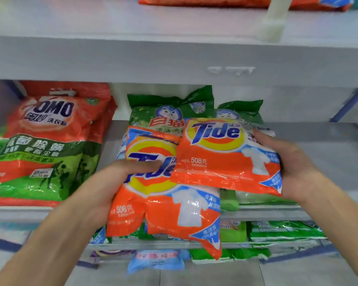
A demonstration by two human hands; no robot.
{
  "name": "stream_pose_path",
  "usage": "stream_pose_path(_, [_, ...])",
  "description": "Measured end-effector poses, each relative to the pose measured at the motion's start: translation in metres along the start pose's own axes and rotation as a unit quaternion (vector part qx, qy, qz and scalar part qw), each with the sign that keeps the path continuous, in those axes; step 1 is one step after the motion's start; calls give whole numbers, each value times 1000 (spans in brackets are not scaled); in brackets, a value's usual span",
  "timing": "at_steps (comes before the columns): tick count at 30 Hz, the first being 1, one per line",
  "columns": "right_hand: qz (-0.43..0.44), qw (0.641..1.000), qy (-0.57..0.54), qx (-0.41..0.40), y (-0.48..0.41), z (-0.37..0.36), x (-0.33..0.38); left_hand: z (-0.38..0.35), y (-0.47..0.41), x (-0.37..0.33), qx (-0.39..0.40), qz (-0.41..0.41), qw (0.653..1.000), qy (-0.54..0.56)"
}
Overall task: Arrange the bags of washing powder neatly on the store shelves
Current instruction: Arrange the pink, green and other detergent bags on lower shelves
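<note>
The light is bright and even, with faint shadows. Glare streaks the glossy upper Tide bag [225, 162] and lower Tide bag [163, 213]. Motion blur softens the top shelf [112, 58]; lines bow at the edges.

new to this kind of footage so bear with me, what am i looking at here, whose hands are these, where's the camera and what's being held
There is no machine here. The single picture comes from a camera worn on a person's head, looking forward and down at their own bare hands in front of store shelves. The left hand holds the lower Tide bag, which hangs out past the shelf edge. The right hand holds the upper Tide bag, which overlaps the lower one. On the shelf behind them sit green bags, with OMO bags to their left. More bags lie on the shelves above and below.
</note>
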State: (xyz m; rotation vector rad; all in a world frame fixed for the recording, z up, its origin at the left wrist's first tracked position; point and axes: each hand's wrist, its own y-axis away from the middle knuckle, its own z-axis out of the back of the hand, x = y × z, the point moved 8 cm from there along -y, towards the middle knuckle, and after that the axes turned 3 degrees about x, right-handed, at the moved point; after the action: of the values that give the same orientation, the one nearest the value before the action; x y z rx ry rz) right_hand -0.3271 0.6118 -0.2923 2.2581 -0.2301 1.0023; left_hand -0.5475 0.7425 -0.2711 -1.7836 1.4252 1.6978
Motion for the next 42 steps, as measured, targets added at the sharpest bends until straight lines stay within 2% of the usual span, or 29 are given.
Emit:
stream_pose_path(3, [10, 1000, -8, -7, 9, 6, -12, 15, 7, 20, -46, 21, 996, 70])
stream_pose_path(6, [-22, 999, -37, 26, 28, -2, -38, 25, 29, 29, -124, 47, 984, 118])
stream_pose_path(8, [-37, 997, -52, 53, 44, -7, -52, 19, 51, 34, -121, 52, 973, 188])
stream_pose_path(14, [-46, 992, -76, 90, 96, -44, -62, 26, 97, 28, -134, 6, 962, 237])
stream_pose_path(22, [-32, 996, -53, 63, 173, -83, -53, 15, 191, -4, -170, -72, 951, 247])
stream_pose_path(29, [-2, 993, -27, 113, 248, -116, -17, 5, 262, -59, -190, -134, 933, 275])
stream_pose_path(35, [54, 995, 3, 89, 271, -136, 35, -5, 281, -113, -185, -215, 923, 260])
stream_pose_path(42, [113, 988, -35, 99, 268, -165, 74, 5, 263, -158, -163, -208, 929, 260])
